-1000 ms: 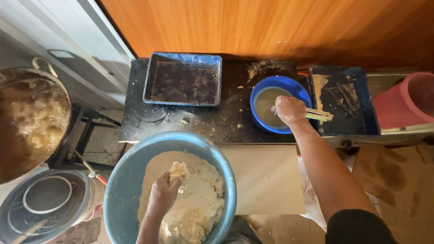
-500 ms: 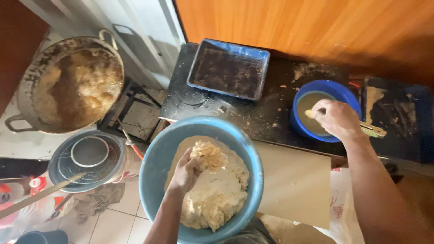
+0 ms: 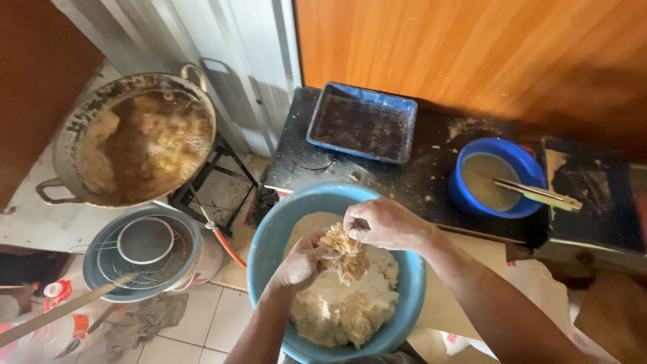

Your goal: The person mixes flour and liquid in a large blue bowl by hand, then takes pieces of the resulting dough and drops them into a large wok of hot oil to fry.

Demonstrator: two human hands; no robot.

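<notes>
A big light-blue basin (image 3: pixel 269 236) holds a mound of pale dough (image 3: pixel 337 310). Above it my left hand (image 3: pixel 301 263) grips a torn lump of dough (image 3: pixel 344 253), and my right hand (image 3: pixel 381 222) pinches the top of that same lump. Both hands meet over the basin. Behind, on the black table (image 3: pixel 404 178), a small blue bowl (image 3: pixel 465 195) of murky liquid has tongs (image 3: pixel 536 193) lying across its rim.
A dark blue-rimmed tray (image 3: pixel 362 125) sits at the table's back. A large wok of bubbling oil (image 3: pixel 135 138) stands on a frame at left, with a wire strainer on a pot (image 3: pixel 141 249) below it. An orange wooden wall runs behind.
My right hand left the small blue bowl and came over to the basin, joining the left hand on the dough lump. The tongs now rest on the bowl. The view swung left.
</notes>
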